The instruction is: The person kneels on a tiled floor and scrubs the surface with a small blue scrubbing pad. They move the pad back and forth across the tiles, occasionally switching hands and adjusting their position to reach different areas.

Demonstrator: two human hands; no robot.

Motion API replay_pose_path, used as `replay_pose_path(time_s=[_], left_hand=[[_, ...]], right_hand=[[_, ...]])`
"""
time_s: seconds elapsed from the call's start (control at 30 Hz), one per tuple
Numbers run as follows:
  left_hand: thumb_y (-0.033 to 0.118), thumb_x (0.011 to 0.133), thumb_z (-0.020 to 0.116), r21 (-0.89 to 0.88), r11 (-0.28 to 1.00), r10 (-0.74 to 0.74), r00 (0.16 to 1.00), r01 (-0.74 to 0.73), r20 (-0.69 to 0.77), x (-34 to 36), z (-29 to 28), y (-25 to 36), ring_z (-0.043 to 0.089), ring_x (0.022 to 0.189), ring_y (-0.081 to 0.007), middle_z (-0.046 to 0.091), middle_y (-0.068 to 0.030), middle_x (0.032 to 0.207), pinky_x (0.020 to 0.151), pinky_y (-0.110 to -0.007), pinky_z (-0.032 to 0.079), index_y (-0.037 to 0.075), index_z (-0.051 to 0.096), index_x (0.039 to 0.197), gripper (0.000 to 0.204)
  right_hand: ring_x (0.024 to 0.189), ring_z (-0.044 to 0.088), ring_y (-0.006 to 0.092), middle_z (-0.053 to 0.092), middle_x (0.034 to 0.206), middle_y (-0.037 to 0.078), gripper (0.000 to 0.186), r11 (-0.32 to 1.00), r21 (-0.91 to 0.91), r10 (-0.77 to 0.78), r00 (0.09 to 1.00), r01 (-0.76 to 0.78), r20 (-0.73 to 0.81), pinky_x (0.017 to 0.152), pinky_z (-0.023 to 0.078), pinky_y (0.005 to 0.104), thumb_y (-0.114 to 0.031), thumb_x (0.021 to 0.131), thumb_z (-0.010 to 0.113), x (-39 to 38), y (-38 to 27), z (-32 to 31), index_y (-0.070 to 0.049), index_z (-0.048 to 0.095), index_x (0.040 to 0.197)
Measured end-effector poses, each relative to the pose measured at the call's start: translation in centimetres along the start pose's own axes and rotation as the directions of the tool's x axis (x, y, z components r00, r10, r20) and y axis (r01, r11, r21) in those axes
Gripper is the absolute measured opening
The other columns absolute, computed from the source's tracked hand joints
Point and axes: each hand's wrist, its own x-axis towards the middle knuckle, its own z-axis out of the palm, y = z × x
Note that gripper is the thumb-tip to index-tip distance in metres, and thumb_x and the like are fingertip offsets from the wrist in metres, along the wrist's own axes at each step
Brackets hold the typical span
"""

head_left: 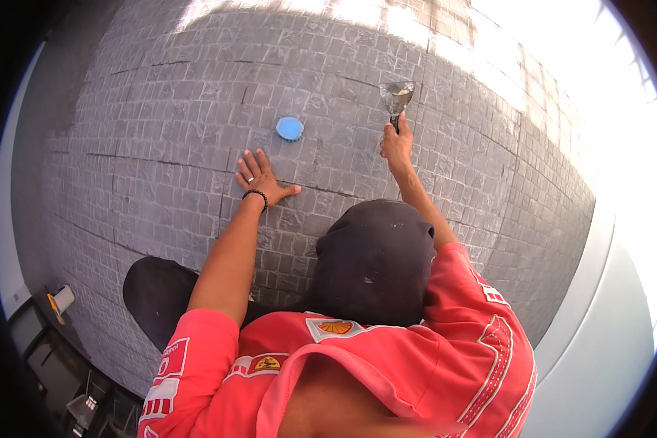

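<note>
My left hand [263,179] rests on the grey tiled floor [197,139] with its fingers spread, holding nothing. A ring and a dark bead bracelet [255,196] are on that hand and wrist. Just ahead of its fingertips sits a round blue brush [290,128] with bristle-like edges at its base. Farther forward on the right, my right hand [397,146] is closed around the dark handle of a putty knife [397,96]. The wide blade points away from me and carries a pale smear. Whether the blade touches the tiles I cannot tell.
My bent knee in dark trousers [376,255] rises between my arms. A white wall [598,292] runs along the right. At the lower left lie a white container with a yellow-handled tool [54,305] and dark furniture or crates [51,358]. Bright sunlight falls across the far floor.
</note>
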Motion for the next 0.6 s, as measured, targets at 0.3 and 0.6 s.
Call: replay_pose_path(time_s=[0.3,0.6], left_hand=[[0.079,0.065,0.072,-0.008,1.000,0.019,1.000,-0.019,-0.007,0.0,0.1,-0.4,-0.029,0.145,-0.0452,-0.025,-0.0300,0.158,0.115,-0.063,-0.013,0.004,-0.022,0.154,0.150],[0.075,0.073,0.068,-0.029,0.999,0.041,0.997,-0.039,0.070,-0.3,-0.9,-0.4,-0.033,0.142,-0.0480,-0.029,-0.0318,0.156,0.114,-0.065,-0.013,0.002,-0.026,0.152,0.142]], right_hand=[[0.051,0.046,0.0144,0.043,0.066,0.002,0.050,0.885,0.451,0.120,0.992,-0.120,0.029,0.041,0.036,0.0294,-0.011,0.097,0.052,4.5,-2.7,1.3,-0.007,0.036,0.144],[0.052,0.049,0.0147,0.049,0.071,0.005,0.015,0.928,0.300,0.166,0.967,-0.220,0.193,0.041,0.037,0.0278,-0.017,0.098,0.058,4.9,-5.8,3.2,-0.010,0.051,0.109]])
